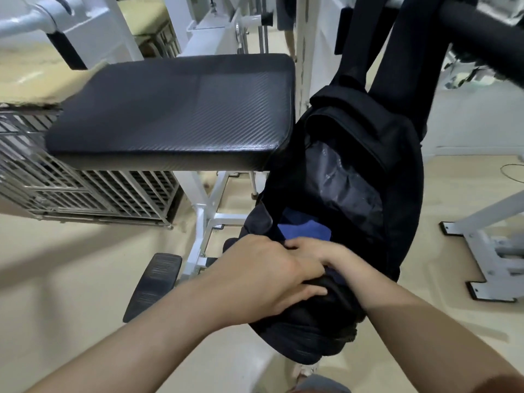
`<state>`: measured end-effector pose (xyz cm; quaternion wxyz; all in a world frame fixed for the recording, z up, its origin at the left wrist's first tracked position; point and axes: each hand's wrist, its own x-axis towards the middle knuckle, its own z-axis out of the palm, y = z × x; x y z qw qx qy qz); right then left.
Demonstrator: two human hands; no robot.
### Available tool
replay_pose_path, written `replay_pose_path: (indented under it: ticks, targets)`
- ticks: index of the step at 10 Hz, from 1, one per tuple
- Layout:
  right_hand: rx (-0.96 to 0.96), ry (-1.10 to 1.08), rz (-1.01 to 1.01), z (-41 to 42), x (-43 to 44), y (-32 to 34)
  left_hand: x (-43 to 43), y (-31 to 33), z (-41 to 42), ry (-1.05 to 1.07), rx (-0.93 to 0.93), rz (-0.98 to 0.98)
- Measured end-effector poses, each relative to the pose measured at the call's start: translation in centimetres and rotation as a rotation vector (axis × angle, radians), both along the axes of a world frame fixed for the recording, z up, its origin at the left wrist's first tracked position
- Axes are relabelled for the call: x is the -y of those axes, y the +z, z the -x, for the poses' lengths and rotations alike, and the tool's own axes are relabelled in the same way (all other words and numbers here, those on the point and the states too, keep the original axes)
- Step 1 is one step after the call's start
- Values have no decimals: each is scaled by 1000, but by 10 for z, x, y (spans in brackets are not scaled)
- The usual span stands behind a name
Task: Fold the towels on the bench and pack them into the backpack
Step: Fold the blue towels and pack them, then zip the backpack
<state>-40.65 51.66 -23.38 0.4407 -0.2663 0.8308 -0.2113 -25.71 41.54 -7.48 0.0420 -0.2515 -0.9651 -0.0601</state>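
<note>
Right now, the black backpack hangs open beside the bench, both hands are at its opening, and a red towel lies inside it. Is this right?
Not quite. In the head view the towel inside is blue, not red. The rest stands: the black backpack hangs open beside the bench, left hand and right hand at its opening.

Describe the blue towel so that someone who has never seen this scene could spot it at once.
Start at the black padded bench; a black backpack hangs open just to its right. Look into the lower end of the opening, below the grey lining. The towel is the only blue thing amid black fabric.
</note>
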Motion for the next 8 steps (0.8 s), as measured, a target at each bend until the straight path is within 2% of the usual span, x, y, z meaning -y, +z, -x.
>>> replay_pose_path:
  ticks: [1,2,3,4,5,6,7,8]
  targets:
    - [347,-210,379,-35,-59,103,6,-7,7,103,-23,-127]
    - [322,-162,493,-57,-89,130,5,-8,14,236,28,-262]
    - [42,-169,523,-77,-105,128,-5,-6,17,286,209,-361]
    - [-50,-249,583,-91,-120,128,1,-2,22,236,407,-350]
    - [-108,-367,659,-97,-138,129,18,-12,28,161,530,-198]
    - [-219,-508,627,-93,-148,130,14,-25,30,173,379,-220]
    - [-408,-518,509,-87,-155,147,-11,-25,33,156,169,-288]
    - [-623,-227,265,-86,-158,177,-44,-21,38,161,100,-419]
